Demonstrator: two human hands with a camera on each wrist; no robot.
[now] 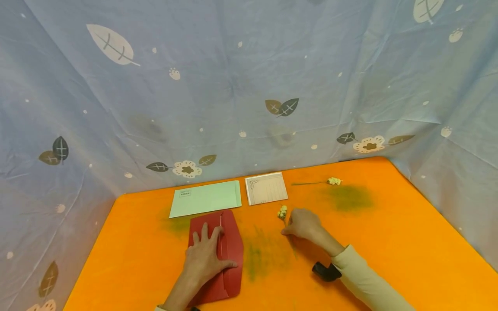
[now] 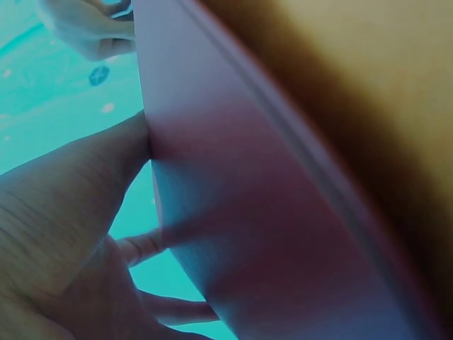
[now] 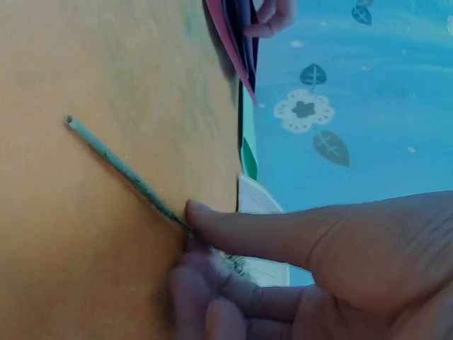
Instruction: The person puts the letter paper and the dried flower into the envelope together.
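Note:
A red envelope point(image 1: 233, 242) lies in front of me with its pointed flap to the right and a slit along its middle. My left hand point(image 1: 204, 257) rests on it, fingers spread over the front and thumb out toward the flap. In the left wrist view its fingertips meet the envelope's face point(image 2: 212, 142). To the right, my right hand point(image 1: 305, 224) pinches the stem of a dried flower point(image 1: 282, 211) between thumb and fingers. The pale yellow blossoms point away from me. In the right wrist view the green stem point(image 3: 127, 170) sticks out past the thumb, low over the table.
Behind the red envelope lies a pale green envelope point(image 1: 206, 198), with a lined white card point(image 1: 266, 188) beside it. A second dried flower point(image 1: 333, 181) lies at the back right. The orange tabletop point(image 1: 408, 242) ends at a patterned curtain point(image 1: 233, 86).

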